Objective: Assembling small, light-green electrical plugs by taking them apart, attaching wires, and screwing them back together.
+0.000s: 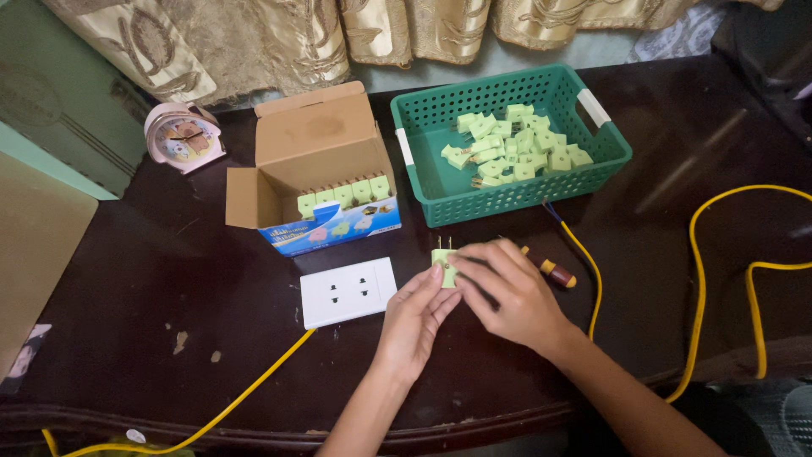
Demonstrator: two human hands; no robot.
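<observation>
Dark, glossy wood makes up the bench point(169, 288), with gold patterned curtains point(338, 34) hanging along its far edge. Near the middle of the front edge, the left hand point(414, 317) and the right hand point(507, 292) meet around one small pale green plug point(443, 264). Its two metal prongs point away from the person, toward the basket. The left hand's fingertips point(438, 275) are pinched on the plug's near side, and the right hand's fingers curl shut over its right side, so both hands are closed on it just above the bench.

Just to the left of the hands lies a white socket plate point(348, 291) with two sets of holes (flat on the wood, close to the left hand but not touching it). A yellow cable point(254, 385) runs from under that plate toward the front left corner. Behind the right hand a screwdriver point(550, 269) with a dark red and yellow handle rests on the bench.

Farther back stands an open cardboard box point(313, 161) holding a row of the same green plugs along its front wall. Beside it, on the right, a green plastic basket point(440, 186) contains a loose heap of more plugs point(516, 144). A pink alarm clock point(182, 135) sits at the back left, and another loop of yellow cable point(719, 254) lies well apart on the right.
</observation>
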